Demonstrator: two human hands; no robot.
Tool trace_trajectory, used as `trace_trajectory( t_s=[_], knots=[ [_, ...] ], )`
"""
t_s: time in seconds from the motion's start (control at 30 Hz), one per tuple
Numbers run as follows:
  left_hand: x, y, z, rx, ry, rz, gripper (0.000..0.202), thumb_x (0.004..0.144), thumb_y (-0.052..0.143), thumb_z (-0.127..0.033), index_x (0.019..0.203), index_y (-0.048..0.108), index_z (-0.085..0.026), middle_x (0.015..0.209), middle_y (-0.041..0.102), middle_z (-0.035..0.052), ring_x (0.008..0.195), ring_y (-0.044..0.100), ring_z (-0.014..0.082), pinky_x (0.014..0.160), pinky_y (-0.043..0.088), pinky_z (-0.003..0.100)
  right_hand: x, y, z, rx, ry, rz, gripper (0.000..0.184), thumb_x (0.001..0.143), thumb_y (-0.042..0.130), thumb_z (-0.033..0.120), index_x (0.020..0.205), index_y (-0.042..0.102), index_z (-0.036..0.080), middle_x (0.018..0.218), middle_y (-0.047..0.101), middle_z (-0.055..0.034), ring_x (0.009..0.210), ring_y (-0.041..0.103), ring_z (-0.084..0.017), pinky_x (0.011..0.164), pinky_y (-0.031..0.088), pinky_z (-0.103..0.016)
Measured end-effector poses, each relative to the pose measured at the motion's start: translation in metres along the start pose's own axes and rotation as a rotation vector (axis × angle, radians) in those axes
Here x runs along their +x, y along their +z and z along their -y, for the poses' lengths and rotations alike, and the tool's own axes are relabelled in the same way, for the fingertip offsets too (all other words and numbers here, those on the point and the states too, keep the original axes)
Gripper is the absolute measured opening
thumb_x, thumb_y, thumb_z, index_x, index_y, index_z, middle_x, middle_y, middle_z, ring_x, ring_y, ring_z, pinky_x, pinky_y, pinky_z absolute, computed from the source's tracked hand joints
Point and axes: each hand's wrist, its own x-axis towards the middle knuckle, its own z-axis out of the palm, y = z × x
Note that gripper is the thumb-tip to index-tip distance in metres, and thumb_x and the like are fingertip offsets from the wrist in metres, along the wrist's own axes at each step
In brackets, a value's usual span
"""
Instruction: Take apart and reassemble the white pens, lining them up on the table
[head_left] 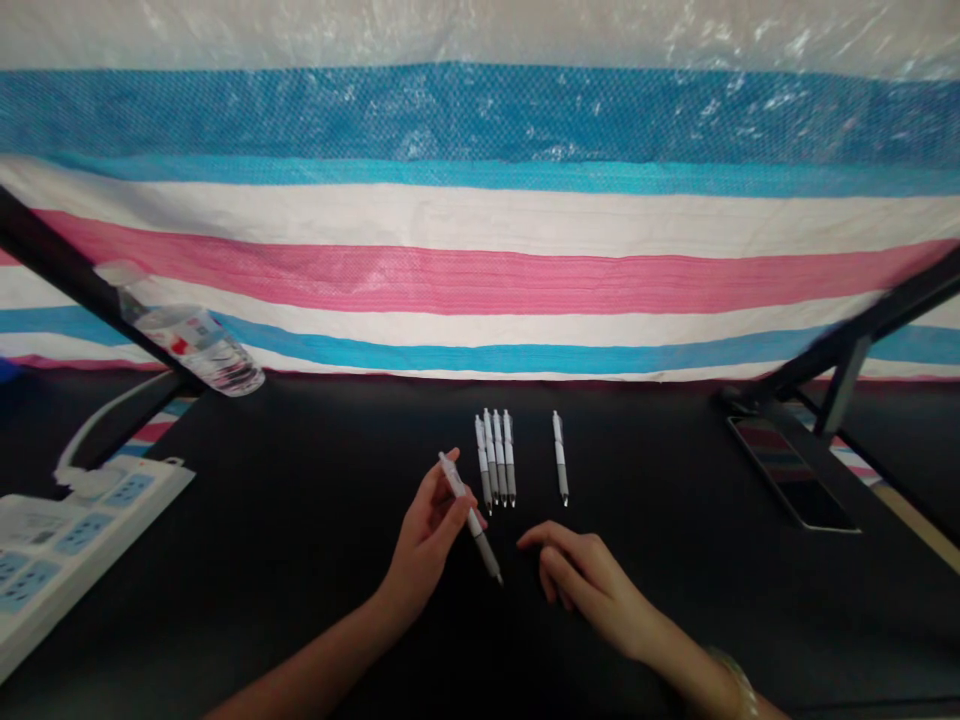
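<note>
Pens (500, 455) lie side by side in a close row just below the middle of the frame, with a single pen (560, 455) apart on their right. At lower center the left hand (427, 535) pinches a held pen (475, 524), slanting, tip toward the lower right. The right hand (592, 578), at lower right of center, is free, its fingers loosely bent over the black table (637, 450). A phone (791, 470) lies at right.

Top of frame, I'm getting woven plastic, that striped sheet (480, 280), glossy and wrinkled! Below, a smooth, mostly matt tabletop (300, 570). Far left, clear plastic bottle (201, 347), hard plastic power strip (154, 500); right, glossy, glass-fronted phone (795, 475). Centre: smooth plastic pen (475, 525).
</note>
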Motion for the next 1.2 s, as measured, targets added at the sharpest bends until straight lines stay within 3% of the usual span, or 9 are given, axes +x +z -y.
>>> trace_trajectory(
  t_s=[0.1, 0.47, 0.67, 0.83, 1.03, 1.2],
  knots=[
    [0.001, 0.001, -0.006, 0.069, -0.012, 0.018, 0.077, 0.085, 0.073, -0.031, 0.152, 0.033, -0.027, 0.081, 0.061, -0.0055, 0.064, 0.064, 0.0126, 0.067, 0.054, 0.028, -0.001, 0.0, 0.001, -0.013, -0.01, 0.001, 0.044, 0.105, 0.038, 0.052, 0.117, 0.063, 0.018, 0.063, 0.059, 0.0033, 0.056, 0.053, -0.012, 0.054, 0.037, -0.023],
    [0.004, 0.0, -0.004, 0.106, -0.014, 0.139, 0.05, 0.083, 0.073, -0.026, 0.126, 0.048, -0.026, 0.075, 0.057, -0.0079, 0.06, 0.067, 0.0134, 0.061, 0.056, 0.028, -0.001, 0.0, 0.009, -0.05, -0.003, 0.011, 0.034, 0.105, 0.042, 0.043, 0.115, 0.062, 0.018, 0.065, 0.06, 0.0031, 0.06, 0.057, -0.013, 0.057, 0.038, -0.024],
    [0.003, 0.001, -0.007, 0.078, -0.052, 0.118, 0.057, 0.083, 0.074, -0.026, 0.132, 0.045, -0.027, 0.077, 0.058, -0.0072, 0.059, 0.066, 0.013, 0.061, 0.056, 0.027, -0.002, 0.0, 0.011, -0.054, 0.005, 0.016, 0.034, 0.104, 0.042, 0.043, 0.114, 0.063, 0.017, 0.065, 0.06, 0.0028, 0.06, 0.057, -0.013, 0.056, 0.037, -0.023],
    [0.004, -0.001, -0.004, 0.06, -0.046, 0.136, 0.052, 0.082, 0.076, -0.028, 0.125, 0.046, -0.027, 0.076, 0.058, -0.008, 0.059, 0.067, 0.0133, 0.059, 0.056, 0.027, 0.0, 0.001, 0.009, -0.052, 0.012, 0.02, 0.034, 0.104, 0.043, 0.043, 0.113, 0.063, 0.017, 0.065, 0.059, 0.0028, 0.058, 0.054, -0.013, 0.055, 0.036, -0.023],
    [0.004, -0.002, -0.002, 0.056, -0.06, 0.119, 0.063, 0.082, 0.075, -0.028, 0.135, 0.04, -0.029, 0.079, 0.06, -0.0074, 0.06, 0.068, 0.0126, 0.06, 0.056, 0.027, -0.001, 0.001, 0.009, -0.053, 0.008, 0.017, 0.032, 0.104, 0.043, 0.041, 0.114, 0.063, 0.018, 0.065, 0.059, 0.0029, 0.059, 0.056, -0.013, 0.056, 0.037, -0.023],
    [0.004, -0.003, 0.0, 0.065, -0.032, 0.137, 0.053, 0.082, 0.075, -0.026, 0.125, 0.043, -0.027, 0.077, 0.06, -0.0082, 0.059, 0.068, 0.0138, 0.058, 0.057, 0.027, 0.0, 0.0, 0.01, -0.063, -0.002, 0.021, 0.031, 0.104, 0.043, 0.039, 0.114, 0.063, 0.018, 0.065, 0.059, 0.0033, 0.058, 0.056, -0.013, 0.056, 0.037, -0.023]
  ],
)
